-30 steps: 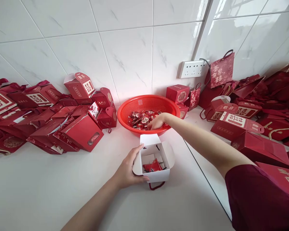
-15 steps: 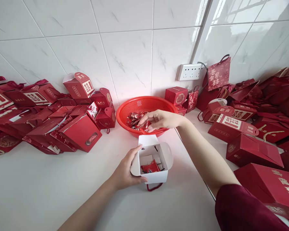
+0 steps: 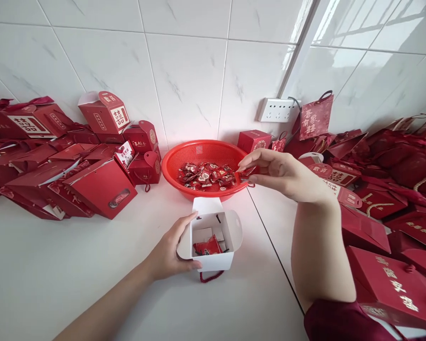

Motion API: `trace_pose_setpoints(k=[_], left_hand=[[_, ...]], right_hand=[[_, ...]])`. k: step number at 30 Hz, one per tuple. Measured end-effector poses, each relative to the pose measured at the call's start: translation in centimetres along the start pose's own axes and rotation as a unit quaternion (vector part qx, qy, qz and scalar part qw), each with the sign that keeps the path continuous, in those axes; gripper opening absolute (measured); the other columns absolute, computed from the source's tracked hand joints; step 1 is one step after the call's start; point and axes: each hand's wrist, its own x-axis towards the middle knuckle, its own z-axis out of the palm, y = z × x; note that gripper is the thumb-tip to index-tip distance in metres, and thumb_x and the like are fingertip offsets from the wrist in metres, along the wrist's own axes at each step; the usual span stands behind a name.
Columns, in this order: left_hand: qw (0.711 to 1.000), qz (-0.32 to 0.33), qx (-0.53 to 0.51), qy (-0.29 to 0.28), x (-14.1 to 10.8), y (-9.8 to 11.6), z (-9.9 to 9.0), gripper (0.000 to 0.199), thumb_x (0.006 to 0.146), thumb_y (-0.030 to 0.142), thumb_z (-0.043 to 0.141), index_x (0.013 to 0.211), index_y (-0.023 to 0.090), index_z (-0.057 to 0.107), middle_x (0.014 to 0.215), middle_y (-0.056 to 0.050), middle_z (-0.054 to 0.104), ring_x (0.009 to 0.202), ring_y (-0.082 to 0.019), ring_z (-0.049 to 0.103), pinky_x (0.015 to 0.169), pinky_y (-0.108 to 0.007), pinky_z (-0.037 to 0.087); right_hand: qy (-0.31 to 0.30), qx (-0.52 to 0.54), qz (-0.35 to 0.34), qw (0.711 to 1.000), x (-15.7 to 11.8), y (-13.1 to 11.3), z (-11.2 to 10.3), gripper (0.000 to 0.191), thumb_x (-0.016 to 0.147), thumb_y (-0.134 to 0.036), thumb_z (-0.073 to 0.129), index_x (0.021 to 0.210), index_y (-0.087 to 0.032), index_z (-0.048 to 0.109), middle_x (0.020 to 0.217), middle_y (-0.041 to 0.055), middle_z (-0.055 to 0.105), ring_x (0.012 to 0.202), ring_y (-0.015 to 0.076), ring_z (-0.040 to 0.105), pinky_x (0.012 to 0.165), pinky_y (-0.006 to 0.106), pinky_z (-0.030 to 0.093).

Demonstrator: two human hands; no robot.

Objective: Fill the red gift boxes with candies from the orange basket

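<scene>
My left hand (image 3: 172,248) grips the left side of a small gift box (image 3: 216,262), white inside, whose flaps stand open. In the box lies a red wrapped candy (image 3: 207,246), and a dark red cord loop (image 3: 211,276) sticks out at its front. My right hand (image 3: 280,175) pinches another red wrapped candy (image 3: 247,172) between thumb and fingers, at the right rim of a red plastic basket (image 3: 170,166). Several wrapped candies (image 3: 213,176) lie in the basket, just behind the box.
Red gift boxes (image 3: 99,182) are piled along the left. More red boxes (image 3: 394,279) and bags crowd the right side. A white power strip (image 3: 277,110) sits on the tiled wall (image 3: 188,71). A dark seam (image 3: 270,232) crosses the white tabletop (image 3: 145,308).
My right hand has risen out of the basket and moved right, with a candy in its fingers. My left hand still holds the box; the view has shifted slightly.
</scene>
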Motion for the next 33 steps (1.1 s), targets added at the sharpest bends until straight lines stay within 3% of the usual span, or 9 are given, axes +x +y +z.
trace_pose_setpoints(k=[7, 11, 15, 21, 30, 33], left_hand=[[1.000, 0.000, 0.005, 0.006, 0.1, 0.1, 0.2, 0.104, 0.069, 0.054, 0.082, 0.153, 0.031, 0.026, 0.154, -0.011, 0.040, 0.141, -0.035, 0.040, 0.115, -0.045, 0.039], [1.000, 0.003, 0.002, 0.009, 0.1, 0.3, 0.2, 0.103, 0.070, 0.053, 0.082, 0.154, 0.030, 0.026, 0.155, -0.011, 0.038, 0.141, -0.035, 0.040, 0.115, -0.045, 0.037], [1.000, -0.001, 0.003, 0.007, 0.0, 0.3, 0.3, 0.104, 0.070, 0.052, 0.083, 0.154, 0.031, 0.025, 0.156, -0.010, 0.037, 0.142, -0.034, 0.039, 0.116, -0.043, 0.037], [1.000, 0.004, 0.009, 0.000, 0.0, 0.3, 0.2, 0.105, 0.070, 0.052, 0.083, 0.154, 0.031, 0.024, 0.156, -0.010, 0.037, 0.143, -0.032, 0.038, 0.117, -0.042, 0.036], [1.000, 0.007, 0.009, -0.001, 0.0, 0.4, 0.4, 0.105, 0.069, 0.054, 0.082, 0.154, 0.031, 0.024, 0.156, -0.009, 0.036, 0.143, -0.032, 0.038, 0.117, -0.042, 0.037], [1.000, 0.013, 0.009, 0.003, 0.0, 0.3, 0.4, 0.105, 0.069, 0.054, 0.083, 0.154, 0.029, 0.025, 0.157, -0.011, 0.036, 0.144, -0.033, 0.037, 0.118, -0.043, 0.036]], right_hand=[[0.011, 0.026, 0.069, 0.997, -0.1, -0.2, 1.0, 0.016, 0.086, -0.020, 0.066, 0.100, -0.019, 0.058, 0.108, 0.0075, 0.063, 0.089, 0.0178, 0.068, 0.075, 0.032, 0.060], [-0.027, 0.096, 0.111, 0.989, -0.1, -1.1, 1.8, 0.015, 0.088, -0.018, 0.063, 0.100, -0.020, 0.054, 0.103, 0.0043, 0.061, 0.078, 0.0158, 0.072, 0.069, 0.030, 0.062], [-0.055, 0.104, 0.103, 0.988, -0.3, -1.0, 1.9, 0.018, 0.089, -0.015, 0.062, 0.103, -0.020, 0.053, 0.103, 0.0036, 0.059, 0.081, 0.0168, 0.072, 0.065, 0.026, 0.062], [-0.072, 0.081, 0.058, 0.992, -0.8, -0.9, 2.0, 0.020, 0.089, -0.015, 0.062, 0.107, -0.021, 0.055, 0.110, 0.0053, 0.057, 0.086, 0.0150, 0.067, 0.069, 0.029, 0.064], [-0.140, -0.070, 0.029, 0.987, -0.3, -1.0, 3.7, 0.028, 0.090, -0.021, 0.059, 0.118, -0.023, 0.057, 0.114, 0.0052, 0.067, 0.093, 0.0189, 0.068, 0.076, 0.032, 0.058], [-0.129, -0.146, 0.040, 0.980, 0.0, -0.8, 3.7, 0.030, 0.091, -0.026, 0.059, 0.121, -0.025, 0.057, 0.116, 0.0037, 0.068, 0.093, 0.0197, 0.069, 0.078, 0.032, 0.056]])
